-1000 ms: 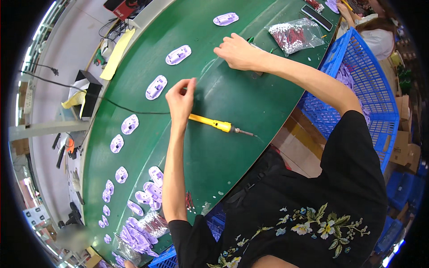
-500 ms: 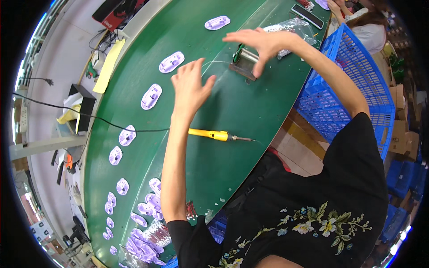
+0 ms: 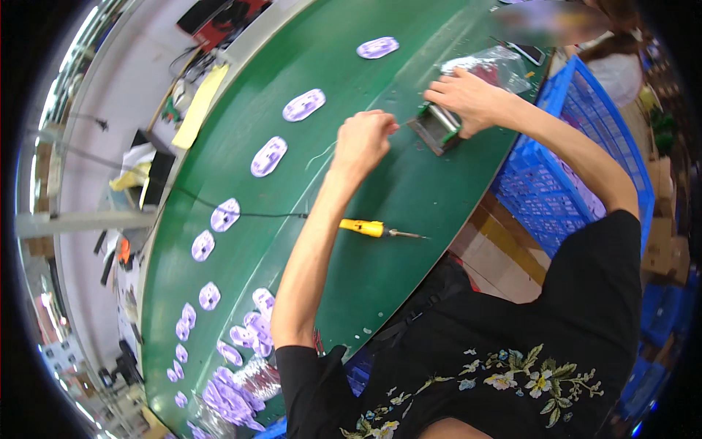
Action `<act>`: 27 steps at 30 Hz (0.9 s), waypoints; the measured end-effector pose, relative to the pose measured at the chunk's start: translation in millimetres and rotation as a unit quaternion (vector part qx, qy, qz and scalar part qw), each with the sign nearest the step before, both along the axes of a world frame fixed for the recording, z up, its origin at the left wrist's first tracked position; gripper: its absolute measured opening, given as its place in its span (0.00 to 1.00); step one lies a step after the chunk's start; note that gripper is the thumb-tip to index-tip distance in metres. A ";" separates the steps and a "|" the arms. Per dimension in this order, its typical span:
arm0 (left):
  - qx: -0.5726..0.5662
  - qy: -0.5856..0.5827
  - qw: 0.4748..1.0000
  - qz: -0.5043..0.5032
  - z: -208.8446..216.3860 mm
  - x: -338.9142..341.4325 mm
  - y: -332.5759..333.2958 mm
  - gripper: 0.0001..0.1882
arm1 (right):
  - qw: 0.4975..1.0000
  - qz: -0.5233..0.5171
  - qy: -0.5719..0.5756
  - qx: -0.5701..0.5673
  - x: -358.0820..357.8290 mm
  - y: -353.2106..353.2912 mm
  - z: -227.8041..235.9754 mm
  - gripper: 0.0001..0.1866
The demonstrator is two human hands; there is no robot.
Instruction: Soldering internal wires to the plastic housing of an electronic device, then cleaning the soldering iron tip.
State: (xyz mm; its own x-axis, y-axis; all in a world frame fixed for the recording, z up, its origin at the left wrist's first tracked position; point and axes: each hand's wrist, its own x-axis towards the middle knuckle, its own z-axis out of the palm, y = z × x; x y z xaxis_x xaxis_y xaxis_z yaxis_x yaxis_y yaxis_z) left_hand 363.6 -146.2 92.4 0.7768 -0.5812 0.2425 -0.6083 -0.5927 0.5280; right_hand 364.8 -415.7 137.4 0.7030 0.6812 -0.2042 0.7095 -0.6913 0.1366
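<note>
My left hand (image 3: pixel 363 143) is closed in a pinch on a thin silvery wire, which looks like solder. The wire's loose end (image 3: pixel 319 155) curls out to the left of my wrist. My right hand (image 3: pixel 474 101) is wrapped over the top of a small wire-spool stand (image 3: pixel 437 143) with a metal base, green sides and a silvery roll. My fingers hide part of the roll. Nearer to me lies a yellow soldering iron (image 3: pixel 363 227), its tip pointing right. My left forearm passes over its cord end.
Purple-and-white plastic shells (image 3: pixel 303 105) lie in a curved row along the green table (image 3: pixel 395 293). More shells (image 3: pixel 230 399) are heaped at lower left. A clear bag (image 3: pixel 497 64) and a phone (image 3: pixel 528 53) lie beyond my right hand. A blue crate (image 3: pixel 545 194) stands right of the table.
My left hand has gone from spread fingers to a pinch on the wire and moved right. My right hand has come down onto the spool stand. The whole view has shifted slightly.
</note>
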 end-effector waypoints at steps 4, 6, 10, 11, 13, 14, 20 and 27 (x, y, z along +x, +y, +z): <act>-0.027 0.014 0.999 -0.010 -5.2 -15.0 -5.3 0.10 | 1.000 0.003 -0.017 0.004 -7.7 -1.5 2.9 0.46; -0.044 0.005 0.999 0.004 -4.1 -18.0 7.8 0.10 | 1.000 -0.015 -0.016 -0.001 -4.5 -2.2 4.7 0.46; -0.055 0.029 0.996 0.059 2.2 -15.7 45.0 0.05 | 0.998 -0.052 -0.006 -0.024 6.0 -2.7 6.4 0.45; -0.084 0.024 0.994 0.058 1.3 -12.7 55.2 0.05 | 0.999 -0.044 -0.001 -0.021 7.2 -3.5 8.1 0.44; -0.086 0.070 0.992 0.067 -0.7 -7.6 71.2 0.06 | 1.000 -0.025 -0.013 -0.009 9.4 -8.3 4.5 0.43; -0.082 0.091 0.990 0.068 -2.1 -6.9 75.6 0.06 | 1.000 -0.010 -0.030 0.000 8.8 -8.9 -0.9 0.43; -0.012 0.020 0.998 0.064 11.6 -23.5 82.8 0.08 | 0.997 -0.072 -0.009 -0.006 -5.1 2.0 -4.7 0.49; -0.111 -0.102 0.961 0.231 43.4 -117.5 112.1 0.13 | 0.993 -0.119 -0.001 0.019 -20.7 -11.4 -0.7 0.60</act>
State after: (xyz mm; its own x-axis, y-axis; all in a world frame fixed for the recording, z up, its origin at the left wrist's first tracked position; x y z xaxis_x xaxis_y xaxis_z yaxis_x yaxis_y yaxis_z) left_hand 246.1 -34.2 135.8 0.8621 -0.1022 0.4964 -0.4124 -0.7107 0.5699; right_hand 344.1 -427.1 136.7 0.8456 0.5029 -0.1790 0.5250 -0.8442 0.1081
